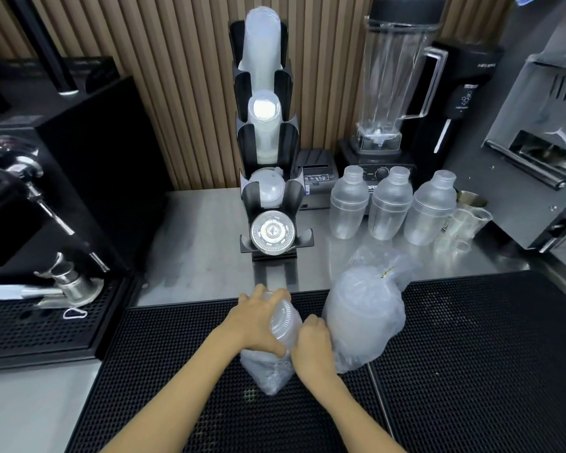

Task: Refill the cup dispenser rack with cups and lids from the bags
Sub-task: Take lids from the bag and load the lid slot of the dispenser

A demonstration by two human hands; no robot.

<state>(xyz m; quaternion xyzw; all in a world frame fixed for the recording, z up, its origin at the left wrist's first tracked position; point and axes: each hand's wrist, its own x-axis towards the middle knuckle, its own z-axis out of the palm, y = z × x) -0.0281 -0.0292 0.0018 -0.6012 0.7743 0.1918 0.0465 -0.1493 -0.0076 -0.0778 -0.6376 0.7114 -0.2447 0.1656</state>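
Rack (268, 191): black, four tiers, standing on the steel worktop (196, 243) against the slatted wall. Top tier holds a tall stack of clear cups (262, 44); second tier a shorter cup stack (264, 125); third tier domed lids (268, 188); bottom tier flat lids (272, 231), face outward.

Small bag (270, 358): clear plastic, lying on the black perforated mat (471, 354) in front of the rack. It contains a stack of flat lids, the far end of the stack showing at the bag's mouth. Left hand (258, 322) grasps the stack over its far end, fingers spread across the top lid. Right hand (312, 344) grips the bag's right side, fingers curled into the plastic.

Large bag (363, 318): just right of the small one, touching the right hand, knotted shut at the top, full of clear ware; cups or lids cannot be told.

Three lidded shakers (389, 207) stand empty right of the rack, before a blender (396, 76) with an empty jug.
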